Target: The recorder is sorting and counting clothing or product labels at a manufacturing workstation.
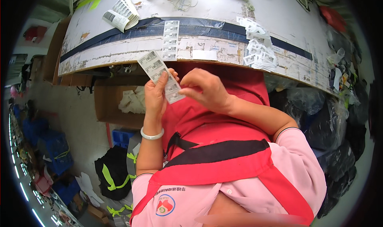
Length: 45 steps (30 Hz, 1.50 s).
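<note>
Label strip held in the left hand at the table's near edge

The strip is in the air on the person's side of the table, left of the middle of its near edge; in the view its upper end overlaps that edge. The left hand is clamped on it, thumb flat across the printed face and fingers behind. The right hand, also on the person's side of the table, has its thumb and fingers bent toward the strip's lower right edge; whether they pinch it or only hover beside it, one cannot tell.

The strip should be very light and thin, springy enough to hold its line when gripped partway along, yet easily creased. Its face may be a little slick, and a label corner could curl or tear if pulled hard. The best hold is probably a flat pinch by the long edges, with the thumb clear of the print.

It looks long, narrow and white, tilted with its top to the left, and carries a row of blocks of black bars and small print, partly covered by the thumb. A similar strip lies on the table near its front edge, just beyond the held one.
</note>
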Each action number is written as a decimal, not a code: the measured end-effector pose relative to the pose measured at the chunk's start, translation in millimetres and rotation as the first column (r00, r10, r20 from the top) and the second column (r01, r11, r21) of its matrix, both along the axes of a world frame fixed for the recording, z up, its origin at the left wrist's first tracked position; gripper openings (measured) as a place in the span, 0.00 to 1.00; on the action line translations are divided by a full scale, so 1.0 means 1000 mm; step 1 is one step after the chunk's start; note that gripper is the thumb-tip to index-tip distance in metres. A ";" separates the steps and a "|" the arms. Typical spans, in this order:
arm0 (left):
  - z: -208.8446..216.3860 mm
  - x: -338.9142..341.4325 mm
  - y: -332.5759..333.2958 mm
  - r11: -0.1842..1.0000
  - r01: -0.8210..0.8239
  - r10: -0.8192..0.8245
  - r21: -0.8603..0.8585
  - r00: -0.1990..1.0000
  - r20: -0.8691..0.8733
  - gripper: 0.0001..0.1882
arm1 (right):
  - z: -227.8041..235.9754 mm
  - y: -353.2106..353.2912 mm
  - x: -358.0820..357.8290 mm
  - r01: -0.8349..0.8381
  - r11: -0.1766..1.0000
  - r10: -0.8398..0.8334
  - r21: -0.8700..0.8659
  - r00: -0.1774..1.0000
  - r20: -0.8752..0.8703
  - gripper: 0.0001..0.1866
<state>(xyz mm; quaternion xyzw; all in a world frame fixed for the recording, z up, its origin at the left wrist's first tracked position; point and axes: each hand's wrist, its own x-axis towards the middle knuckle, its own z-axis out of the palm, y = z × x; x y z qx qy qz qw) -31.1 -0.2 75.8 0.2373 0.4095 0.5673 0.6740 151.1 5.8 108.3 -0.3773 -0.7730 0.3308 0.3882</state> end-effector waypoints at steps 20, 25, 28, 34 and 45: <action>-0.008 0.021 0.001 0.954 0.295 -0.296 -0.046 0.918 -0.264 0.10 | -0.006 0.040 0.033 -0.094 0.714 -0.016 -0.694 0.989 -0.150 0.09; -0.013 0.022 0.010 0.949 0.312 -0.311 -0.032 0.924 -0.220 0.09 | -0.009 0.039 0.039 -0.173 0.636 -0.004 -0.752 0.974 -0.228 0.08; -0.012 0.021 0.011 0.936 0.345 -0.351 -0.066 0.922 -0.163 0.08 | -0.011 0.042 0.042 -0.227 0.639 0.041 -0.735 0.964 -0.262 0.08; -0.019 0.019 0.013 0.905 0.413 -0.421 -0.103 0.903 -0.082 0.08 | -0.012 0.042 0.050 -0.287 0.554 0.044 -0.782 0.947 -0.317 0.09; -0.018 0.029 0.002 0.937 0.346 -0.345 0.041 0.938 -0.018 0.11 | -0.031 0.018 0.046 -0.409 0.288 -0.112 -0.866 0.883 -0.455 0.11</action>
